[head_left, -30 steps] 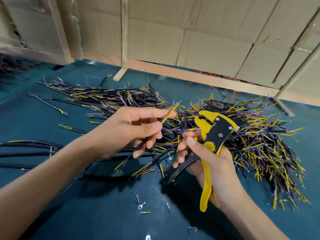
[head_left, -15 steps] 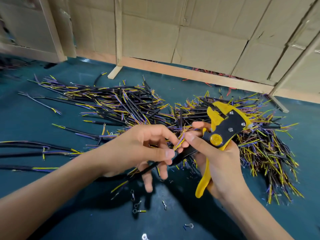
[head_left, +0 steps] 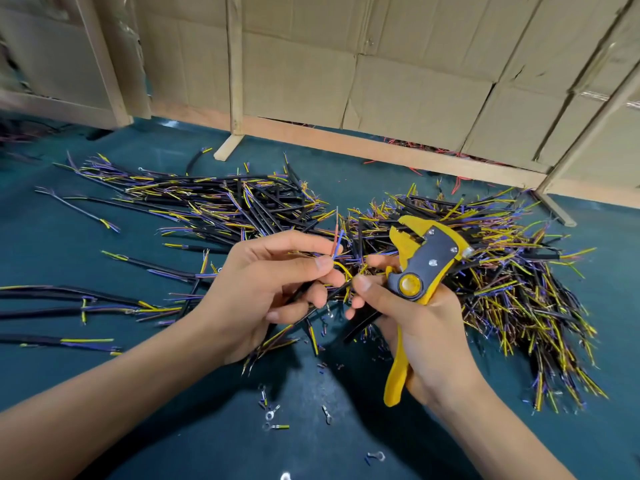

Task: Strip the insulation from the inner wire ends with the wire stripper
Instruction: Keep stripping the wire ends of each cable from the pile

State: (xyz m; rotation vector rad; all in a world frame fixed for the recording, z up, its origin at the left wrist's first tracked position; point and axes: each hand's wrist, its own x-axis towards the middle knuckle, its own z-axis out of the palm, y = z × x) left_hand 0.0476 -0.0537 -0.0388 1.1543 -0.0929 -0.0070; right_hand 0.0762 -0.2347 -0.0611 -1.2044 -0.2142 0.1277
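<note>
My left hand (head_left: 273, 289) pinches a black cable (head_left: 304, 292) near its end. Thin inner wires (head_left: 336, 239), one brown and one blue, stick up above the fingers, and a yellow one curls toward the right hand. My right hand (head_left: 415, 327) grips the yellow and black wire stripper (head_left: 424, 265), whose jaws point up and left, away from the wire ends. The right thumb and forefinger also touch the cable and the yellow wire between both hands. One yellow handle (head_left: 396, 382) hangs down below the palm.
Two big heaps of black cables with yellow and purple ends lie on the dark green table (head_left: 86, 237), one at mid-left (head_left: 221, 199), one at right (head_left: 512, 271). Loose ring terminals (head_left: 270, 415) and insulation scraps lie in front. Cardboard panels on wooden frames (head_left: 346, 140) close the back.
My left hand has turned the cable end upward, so the inner wires now stand above the fingers. My right thumb has come onto the cable, and the stripper has tilted a little.
</note>
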